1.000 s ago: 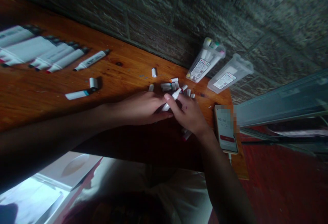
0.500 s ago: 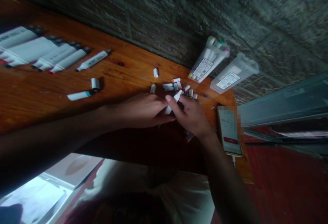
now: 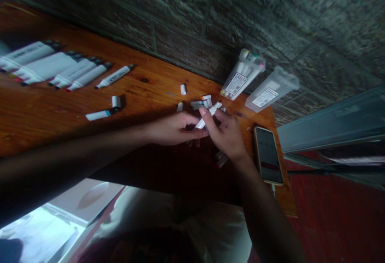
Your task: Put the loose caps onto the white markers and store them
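Observation:
A white marker (image 3: 203,123) without a cap on its upper end is held slantwise between my two hands. My right hand (image 3: 227,134) grips it, thumb lying along the barrel near the nib end. My left hand (image 3: 173,128) closes thumb and fingers about the lower end; part of that grip is hidden. Just beyond my hands lies a cluster of loose white marker caps (image 3: 197,105) with coloured bands, and a single white cap (image 3: 183,89) stands apart behind them. More red-ended pieces (image 3: 221,161) lie in shadow beside my right wrist.
Several white markers (image 3: 87,77) lie in a row at the left of the wooden table (image 3: 156,88). An uncapped marker (image 3: 98,115) and a cap (image 3: 116,102) lie nearer. Two clear plastic cases (image 3: 240,76) stand against the stone wall. A phone (image 3: 268,154) rests at the right edge.
The marker has shifted slightly up and to the right in my hands. My left hand's fingers have moved around its lower end. The phone's screen has dimmed, and the view has tilted a little.

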Motion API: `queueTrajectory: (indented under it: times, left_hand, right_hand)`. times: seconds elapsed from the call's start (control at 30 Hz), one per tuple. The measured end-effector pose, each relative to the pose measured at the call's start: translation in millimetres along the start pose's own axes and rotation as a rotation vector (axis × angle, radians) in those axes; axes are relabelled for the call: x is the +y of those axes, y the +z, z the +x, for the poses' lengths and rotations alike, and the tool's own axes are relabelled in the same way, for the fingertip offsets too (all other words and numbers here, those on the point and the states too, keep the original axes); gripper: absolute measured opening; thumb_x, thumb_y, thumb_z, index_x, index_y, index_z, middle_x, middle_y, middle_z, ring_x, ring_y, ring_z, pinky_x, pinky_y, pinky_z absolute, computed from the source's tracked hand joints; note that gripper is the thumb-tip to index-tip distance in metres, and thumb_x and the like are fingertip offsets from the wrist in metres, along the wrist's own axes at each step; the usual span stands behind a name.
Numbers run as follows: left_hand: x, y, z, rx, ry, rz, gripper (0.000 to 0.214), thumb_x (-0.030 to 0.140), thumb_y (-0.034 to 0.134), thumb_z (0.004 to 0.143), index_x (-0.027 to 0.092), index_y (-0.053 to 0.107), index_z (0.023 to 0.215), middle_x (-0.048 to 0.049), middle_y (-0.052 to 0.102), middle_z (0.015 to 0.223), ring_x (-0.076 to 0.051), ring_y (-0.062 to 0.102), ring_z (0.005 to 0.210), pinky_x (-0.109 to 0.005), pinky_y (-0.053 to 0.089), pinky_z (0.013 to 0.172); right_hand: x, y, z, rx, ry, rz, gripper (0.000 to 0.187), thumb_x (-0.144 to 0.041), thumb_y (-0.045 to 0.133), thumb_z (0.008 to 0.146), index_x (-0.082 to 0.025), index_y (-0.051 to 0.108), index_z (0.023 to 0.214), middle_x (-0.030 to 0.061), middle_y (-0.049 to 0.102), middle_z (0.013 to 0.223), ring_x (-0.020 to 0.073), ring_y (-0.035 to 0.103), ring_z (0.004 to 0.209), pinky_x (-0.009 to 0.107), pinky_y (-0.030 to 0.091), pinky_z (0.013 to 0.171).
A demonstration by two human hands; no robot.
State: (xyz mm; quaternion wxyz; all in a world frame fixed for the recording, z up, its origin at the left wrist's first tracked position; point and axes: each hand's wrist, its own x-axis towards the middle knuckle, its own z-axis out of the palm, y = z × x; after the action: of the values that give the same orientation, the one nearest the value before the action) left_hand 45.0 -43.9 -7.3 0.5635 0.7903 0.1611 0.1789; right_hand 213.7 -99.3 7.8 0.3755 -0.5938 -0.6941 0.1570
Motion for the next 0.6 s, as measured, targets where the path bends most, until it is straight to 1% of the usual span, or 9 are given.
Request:
queueTrajectory:
  times: [0.13,0.33,0.6]
  left_hand:
    - [-0.6,-0.2,0.6,0.001,-0.022,-0.006,0.025,0.031,0.054,0.094,0.012,0.063,0.080,-0.0046,0.070,0.072,-0.012,0.065,0.063,-0.021,0.050,0.057]
    - [-0.2,0.8,1.1,0.029,-0.021,-0.013,0.031,0.035,0.051,0.096,0.013,0.065,0.080,-0.0038,0.070,0.072,-0.012,0.064,0.064,-0.022,0.050,0.061]
    - [-1.3,1.3,1.4,0.052,-0.018,-0.003,0.034,0.036,0.051,0.096,0.012,0.065,0.076,-0.0036,0.069,0.069,-0.011,0.063,0.063,-0.021,0.049,0.059]
  right_hand:
    - [1.3,1.2,-0.3,0.013,-0.003,0.043,0.037,-0.046,0.052,0.094,-0.021,0.059,0.068,-0.0005,0.058,0.062,0.0132,0.053,0.059,0.029,0.040,0.060]
    - [0.0,-0.1,0.0,0.005,0.013,0.011,0.040,-0.048,0.052,0.093,-0.021,0.058,0.064,-0.0007,0.057,0.059,0.0130,0.052,0.057,0.029,0.039,0.057]
    - [0.5,0.5,-0.8,0.020,0.007,0.041,0.036,-0.046,0.052,0.094,-0.021,0.059,0.068,-0.0005,0.058,0.062,0.0133,0.054,0.060,0.029,0.041,0.060]
